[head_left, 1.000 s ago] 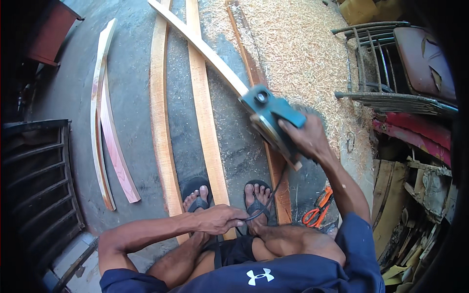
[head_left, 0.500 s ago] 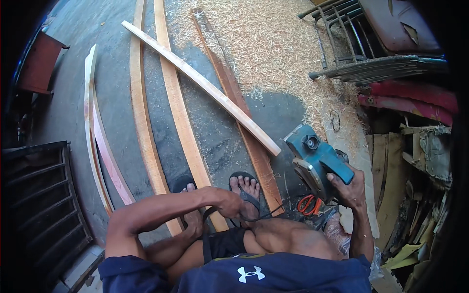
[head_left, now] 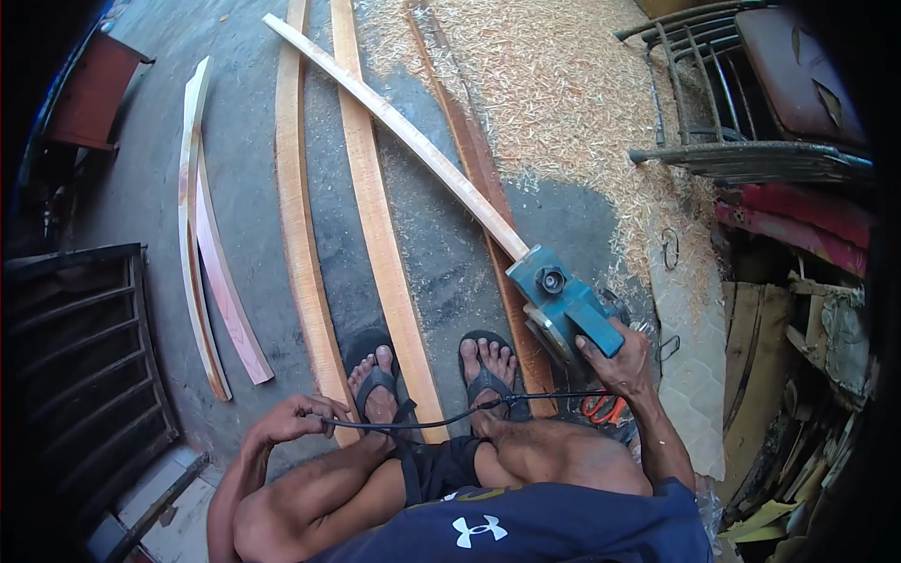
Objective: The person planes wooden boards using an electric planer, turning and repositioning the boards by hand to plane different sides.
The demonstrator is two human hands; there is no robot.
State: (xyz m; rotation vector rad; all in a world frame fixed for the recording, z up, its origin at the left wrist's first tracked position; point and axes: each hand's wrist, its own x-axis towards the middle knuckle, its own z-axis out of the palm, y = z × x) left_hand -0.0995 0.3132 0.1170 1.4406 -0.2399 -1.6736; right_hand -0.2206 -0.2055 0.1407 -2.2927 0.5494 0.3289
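Observation:
My right hand is wrapped round the handle of a teal electric planer, which is at the near end of a narrow pale batten. The batten lies diagonally over two wide light planks and a darker reddish plank. My left hand, low at the left, holds a black power cord that runs across my sandalled feet toward the right. Orange-handled scissors lie below the planer, partly hidden by my right forearm.
Two pale strips lie on the left, near a dark metal grille and a red cabinet. Wood shavings cover the floor at upper right, beside metal-framed seating and piled scrap boards.
The planer came off the batten toward the lower right, then moved back to its near end. My left hand swung out to the left with the cord, drawing it across my feet.

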